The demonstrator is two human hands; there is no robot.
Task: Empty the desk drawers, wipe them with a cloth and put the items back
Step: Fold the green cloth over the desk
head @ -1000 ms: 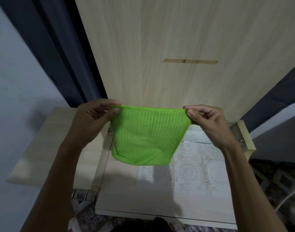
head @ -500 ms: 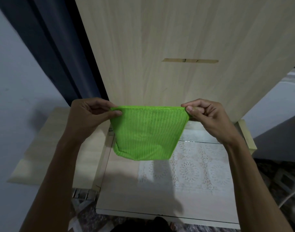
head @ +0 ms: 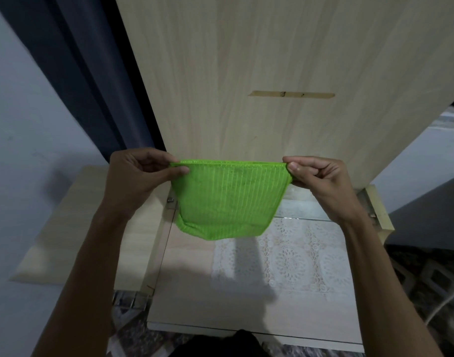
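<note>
The left hand [head: 133, 179] and right hand [head: 321, 181] are each pinching a top corner of the green cloth [head: 228, 199]. Between both grips the cloth is hanging taut, directly above the open drawer [head: 195, 287].

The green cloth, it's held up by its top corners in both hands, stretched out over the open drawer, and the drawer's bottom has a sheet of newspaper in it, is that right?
Not quite. The head view shows no newspaper: a white lace-patterned liner lies in the drawer. The rest holds: the left hand and right hand pinch the green cloth by its top corners above the open drawer.
</note>
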